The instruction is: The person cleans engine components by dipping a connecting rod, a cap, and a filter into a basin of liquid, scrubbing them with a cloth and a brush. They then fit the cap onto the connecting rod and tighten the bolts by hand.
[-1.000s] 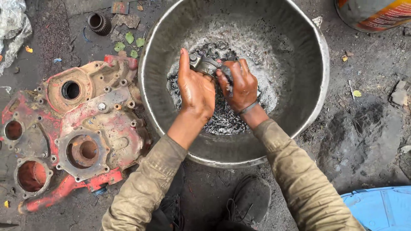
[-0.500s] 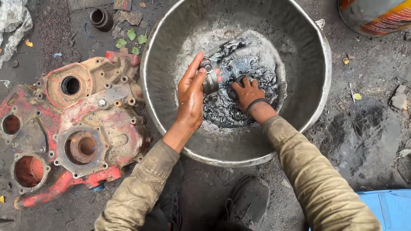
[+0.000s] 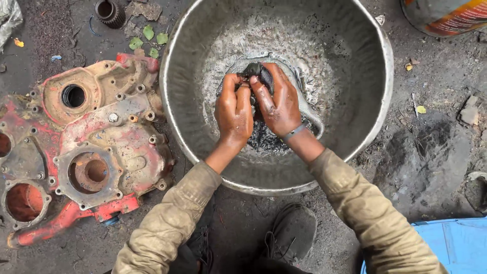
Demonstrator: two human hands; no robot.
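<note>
A large grey metal basin (image 3: 375, 127) stands on the dirt ground with a little dark oily liquid at its bottom. Over its middle my left hand (image 3: 234, 112) and my right hand (image 3: 278, 104) are pressed together. Both are closed around a small dark, wet metal part (image 3: 255, 71) whose top pokes out between the fingers. Both hands are oily and wet, and a band sits on my right wrist.
A red, rusty engine cover casting (image 3: 76, 147) with several round holes lies left of the basin. A small dark cylinder (image 3: 108, 11) lies at top left, a painted drum (image 3: 446, 15) at top right, a blue sheet (image 3: 456, 243) at bottom right. My shoe (image 3: 291, 236) is below the basin.
My hands have come together: the right one rose from the basin's bottom and closed on the part beside the left. The liquid has been stirred.
</note>
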